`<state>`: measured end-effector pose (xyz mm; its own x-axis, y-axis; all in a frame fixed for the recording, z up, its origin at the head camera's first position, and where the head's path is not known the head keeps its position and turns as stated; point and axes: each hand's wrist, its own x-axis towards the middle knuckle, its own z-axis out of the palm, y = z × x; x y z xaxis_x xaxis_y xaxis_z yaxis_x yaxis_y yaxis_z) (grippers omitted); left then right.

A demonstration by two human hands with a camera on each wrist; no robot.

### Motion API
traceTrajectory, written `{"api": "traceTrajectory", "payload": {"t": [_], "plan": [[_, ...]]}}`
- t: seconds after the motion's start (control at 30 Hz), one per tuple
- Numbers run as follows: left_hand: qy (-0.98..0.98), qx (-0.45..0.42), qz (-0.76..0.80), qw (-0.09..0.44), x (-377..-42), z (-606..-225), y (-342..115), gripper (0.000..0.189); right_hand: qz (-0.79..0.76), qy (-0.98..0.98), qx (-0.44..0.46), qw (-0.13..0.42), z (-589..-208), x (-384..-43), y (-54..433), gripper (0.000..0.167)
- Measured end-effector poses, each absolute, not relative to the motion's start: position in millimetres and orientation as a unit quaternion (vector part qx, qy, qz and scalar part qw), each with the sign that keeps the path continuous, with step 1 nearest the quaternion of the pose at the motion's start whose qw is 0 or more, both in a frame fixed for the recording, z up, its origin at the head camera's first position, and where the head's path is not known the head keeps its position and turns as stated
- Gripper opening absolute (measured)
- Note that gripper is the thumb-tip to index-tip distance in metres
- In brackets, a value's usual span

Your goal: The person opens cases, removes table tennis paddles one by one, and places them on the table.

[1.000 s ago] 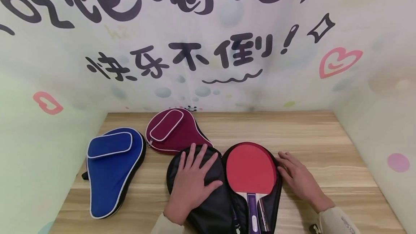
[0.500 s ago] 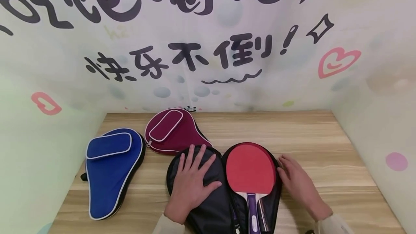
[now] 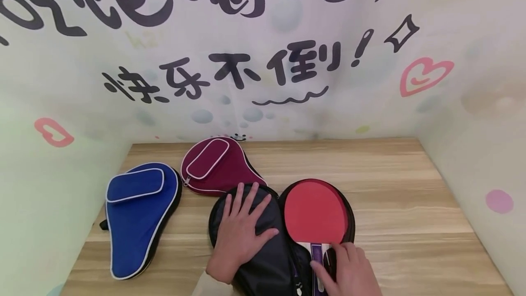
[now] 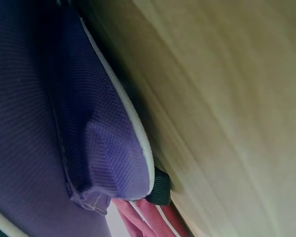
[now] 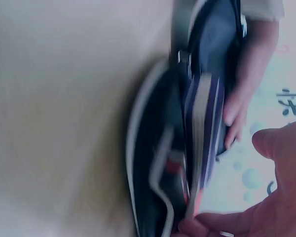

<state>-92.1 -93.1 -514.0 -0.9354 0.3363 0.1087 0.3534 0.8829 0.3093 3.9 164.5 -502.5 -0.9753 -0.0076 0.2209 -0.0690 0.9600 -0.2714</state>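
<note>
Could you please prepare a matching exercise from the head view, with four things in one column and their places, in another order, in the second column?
Things
1. Blue fabric case with white piping
2. Maroon fabric case with white piping
3. Red-faced paddle with purple-striped handle
4. Left hand

Places
A. In one half of the open black case
B. Leftmost of the cases on the wood-grain table
C. Resting on the other half of that black case
D. Nearest the white printed wall

Right pairs: 1-B, 2-D, 3-A, 4-C
</note>
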Motion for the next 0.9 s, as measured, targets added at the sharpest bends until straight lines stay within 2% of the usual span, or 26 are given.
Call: {"api": "traceTrajectory", "payload": {"t": [0.17,0.3,0.37,0.47,0.57,0.67,0.77,0.9], "plan": [[-0.971,-0.176,-0.16,0.037,-91,-512,-94,0.076,0.089,-0.988,-0.029,0.121,-521,22,149,0.089],[-0.97,-0.177,-0.162,0.031,-91,-511,-93,0.076,0.055,-0.988,-0.038,0.139,-531,29,143,0.102],[-0.97,-0.179,-0.163,0.029,-91,-511,-92,0.076,0.046,-0.988,-0.033,0.145,-533,30,144,0.099],[-0.97,-0.18,-0.162,0.031,-91,-511,-92,0.076,0.052,-0.985,-0.015,0.161,-537,30,148,0.086],[-0.97,-0.18,-0.161,0.034,-91,-511,-92,0.076,0.091,-0.97,0.036,0.221,-543,25,158,0.066],[-0.97,-0.18,-0.16,0.036,-91,-511,-92,0.076,0.131,-0.955,0.08,0.252,-546,19,168,0.063],[-0.97,-0.18,-0.159,0.034,-91,-512,-92,0.076,0.167,-0.955,0.07,0.233,-540,16,175,0.063],[-0.97,-0.181,-0.158,0.032,-92,-513,-92,0.076,0.209,-0.966,-0.005,0.15,-521,15,179,0.061]]}}
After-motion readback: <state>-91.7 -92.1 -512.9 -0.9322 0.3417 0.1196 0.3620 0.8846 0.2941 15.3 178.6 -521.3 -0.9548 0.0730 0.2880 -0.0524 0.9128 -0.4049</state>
